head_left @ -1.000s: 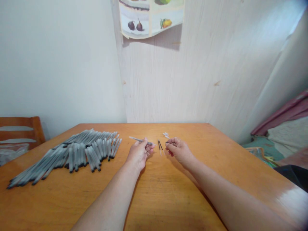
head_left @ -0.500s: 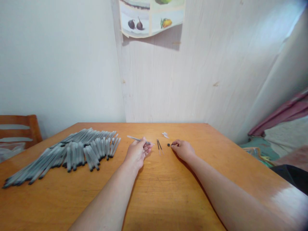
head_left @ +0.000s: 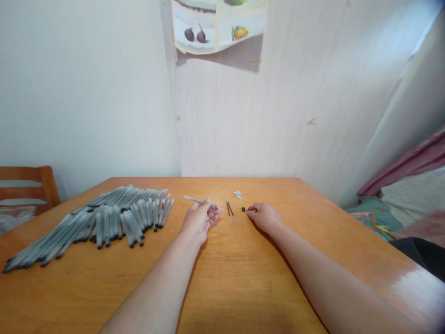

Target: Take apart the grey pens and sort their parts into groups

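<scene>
My left hand [head_left: 202,218] is closed round a clear pen [head_left: 193,199], which points to the right with its tip past the fingers. Just right of that tip, two dark pen refills [head_left: 229,211] lie on the table in a narrow V. Small black plugs [head_left: 243,209] lie beyond them, close to the fingertips of my right hand [head_left: 262,216]. The thumb and fingers of that hand are pinched together at the tabletop; whatever is between them is too small to make out. Several small white, pointed pieces [head_left: 238,195] lie farther back.
A large spread of clear pens with black ends [head_left: 111,220] covers the left side of the wooden table [head_left: 236,287]. A wooden chair [head_left: 47,185] stands at the far left. Behind the table is a wall with a fruit picture [head_left: 219,28]. Cloth and bags sit at the right.
</scene>
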`<action>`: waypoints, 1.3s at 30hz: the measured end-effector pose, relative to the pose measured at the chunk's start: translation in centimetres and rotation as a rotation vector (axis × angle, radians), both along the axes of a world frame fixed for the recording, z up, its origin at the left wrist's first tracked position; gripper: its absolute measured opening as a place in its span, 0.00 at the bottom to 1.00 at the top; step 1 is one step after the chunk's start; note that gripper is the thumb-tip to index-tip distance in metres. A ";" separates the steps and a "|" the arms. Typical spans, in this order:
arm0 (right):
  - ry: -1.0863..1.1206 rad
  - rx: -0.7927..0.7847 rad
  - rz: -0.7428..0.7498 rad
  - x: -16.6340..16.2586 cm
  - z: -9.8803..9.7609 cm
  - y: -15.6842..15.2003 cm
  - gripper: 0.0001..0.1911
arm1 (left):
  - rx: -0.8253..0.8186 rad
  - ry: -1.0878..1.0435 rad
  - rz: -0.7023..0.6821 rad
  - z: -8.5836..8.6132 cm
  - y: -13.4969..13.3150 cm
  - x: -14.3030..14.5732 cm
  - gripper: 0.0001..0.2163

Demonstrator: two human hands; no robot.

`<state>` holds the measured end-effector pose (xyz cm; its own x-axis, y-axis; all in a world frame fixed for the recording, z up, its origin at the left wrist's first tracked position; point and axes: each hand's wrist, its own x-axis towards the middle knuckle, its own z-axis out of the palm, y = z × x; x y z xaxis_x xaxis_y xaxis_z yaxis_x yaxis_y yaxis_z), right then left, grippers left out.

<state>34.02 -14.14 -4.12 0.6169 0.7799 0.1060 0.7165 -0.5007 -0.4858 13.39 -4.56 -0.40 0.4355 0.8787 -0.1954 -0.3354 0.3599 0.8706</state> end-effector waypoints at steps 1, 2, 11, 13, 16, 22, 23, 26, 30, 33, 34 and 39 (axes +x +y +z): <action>0.005 0.011 0.003 0.1 -0.1 0.0 0.13 | 0.000 0.003 0.001 0.0 0.0 0.0 0.05; 0.009 0.028 0.003 0.2 -0.1 0.0 0.13 | 0.001 0.004 0.001 0.0 0.0 0.0 0.05; 0.115 0.471 0.162 -2.9 1.0 -0.1 0.11 | 0.064 0.024 -0.041 0.1 -0.9 0.2 0.06; 0.177 0.540 0.281 -4.6 1.3 -0.3 0.12 | 0.080 0.030 -0.050 0.1 -1.1 0.3 0.06; 0.222 0.546 0.369 -6.6 1.5 -0.5 0.11 | 0.094 0.053 -0.064 0.2 -1.3 0.5 0.06; 0.189 0.513 0.371 -7.2 1.4 -0.5 0.08 | 0.101 0.068 -0.083 0.2 -1.6 0.5 0.07; 0.180 0.509 0.366 -7.1 1.4 -0.5 0.08 | 0.103 0.066 -0.082 0.2 -1.6 0.4 0.06; 0.153 0.485 0.354 -6.7 1.6 -0.7 0.08 | 0.105 0.050 -0.062 0.3 -1.2 0.3 0.07; 0.135 0.449 0.347 -6.2 2.3 -1.3 0.09 | 0.104 0.008 0.026 0.5 0.4 -0.5 0.09; 0.118 0.449 0.358 -5.8 2.9 -1.7 0.08 | 0.095 -0.042 0.106 0.7 1.9 -1.3 0.08; 0.108 0.452 0.363 -5.6 3.0 -1.8 0.08 | 0.088 -0.051 0.135 0.8 2.3 -1.6 0.07; 0.025 0.441 0.300 -4.9 3.3 -2.0 0.08 | 0.055 -0.066 0.277 1.3 3.7 -2.7 0.07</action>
